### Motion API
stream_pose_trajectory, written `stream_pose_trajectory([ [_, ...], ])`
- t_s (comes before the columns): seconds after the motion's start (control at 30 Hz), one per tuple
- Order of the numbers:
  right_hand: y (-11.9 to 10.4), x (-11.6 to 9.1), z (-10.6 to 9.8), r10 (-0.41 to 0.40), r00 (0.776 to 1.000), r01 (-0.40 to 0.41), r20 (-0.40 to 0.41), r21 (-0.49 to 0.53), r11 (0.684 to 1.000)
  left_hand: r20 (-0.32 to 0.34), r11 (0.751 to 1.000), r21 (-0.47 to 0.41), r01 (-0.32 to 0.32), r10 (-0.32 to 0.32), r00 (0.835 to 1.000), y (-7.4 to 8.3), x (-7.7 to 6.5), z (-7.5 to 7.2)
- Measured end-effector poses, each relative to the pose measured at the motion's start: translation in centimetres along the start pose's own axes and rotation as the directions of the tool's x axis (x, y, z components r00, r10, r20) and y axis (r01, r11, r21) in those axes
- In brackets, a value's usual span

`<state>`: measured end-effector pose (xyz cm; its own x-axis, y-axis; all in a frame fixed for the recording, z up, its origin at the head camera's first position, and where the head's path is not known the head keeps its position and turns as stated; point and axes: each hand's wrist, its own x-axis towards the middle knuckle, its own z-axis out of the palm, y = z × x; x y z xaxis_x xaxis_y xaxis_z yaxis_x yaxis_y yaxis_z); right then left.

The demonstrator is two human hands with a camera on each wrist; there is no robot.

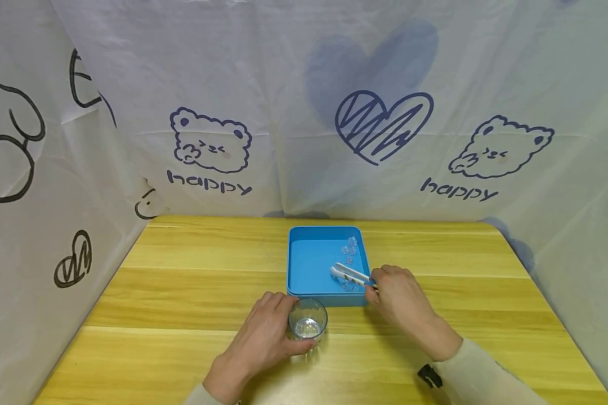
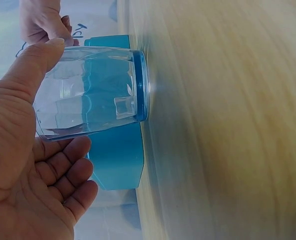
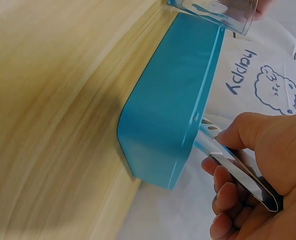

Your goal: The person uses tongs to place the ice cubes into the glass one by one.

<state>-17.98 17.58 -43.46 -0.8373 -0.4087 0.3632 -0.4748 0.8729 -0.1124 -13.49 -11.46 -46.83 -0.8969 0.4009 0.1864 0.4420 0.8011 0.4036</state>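
l hand (image 1: 263, 332) has its thumb & fingers curled round a clear glass (image 1: 307, 320), thumb on the near side, fingers on the far side nr the tray. glass is upright on the wood-grain table (image 1: 182, 315), just beside the front wall of a blue tray (image 1: 309, 256), toward its l corner; can't tell if the two touch, nor if anything's in the glass.

r hand (image 1: 402, 298) is at the tray's r front corner & grips tongs (image 1: 354, 274) btwn thumb & fingers, w/ the other fingers curled below. tongs reach over the r wall into the tray, tips pointing l. can't tell if the tips hold a piece.

clear pieces (image 1: 352, 251) lie in the r part of the tray: a few toward the far r corner, some more nr the front wall, under/beside the tongs. l part of the tray floor is bare blue.

r sleeve (image 1: 481, 371) is pale, w/ a black strap (image 1: 429, 376) showing at the wrist. behind the table hangs a white cloth (image 1: 294, 112) w/ bear faces, hearts & "happy" in dark lines.
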Motion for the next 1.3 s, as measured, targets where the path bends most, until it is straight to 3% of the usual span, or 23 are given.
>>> stream_pose_trajectory([
  [0.63, -0.4, -0.2, -2.0, 0.038, 0.999, -0.037, -0.013, 0.018, 0.999, 0.007, 1.000, 0.004, 0.004, -0.004, 1.000, -0.1, 0.1, 0.2],
  [0.97, -1.9, -1.1, -4.5, -0.011, 0.996, 0.017, -0.092, 0.060, 0.998, 0.001, 1.000, -0.001, -0.002, 0.002, 1.000, -0.1, 0.1, 0.2],
  [1.3, -4.4, -2.7, -7.3, -0.058, 0.993, 0.068, -0.105, 0.094, 0.993, -0.010, 1.000, -0.004, -0.011, 0.011, 1.000, -0.2, 0.0, 0.1],
])
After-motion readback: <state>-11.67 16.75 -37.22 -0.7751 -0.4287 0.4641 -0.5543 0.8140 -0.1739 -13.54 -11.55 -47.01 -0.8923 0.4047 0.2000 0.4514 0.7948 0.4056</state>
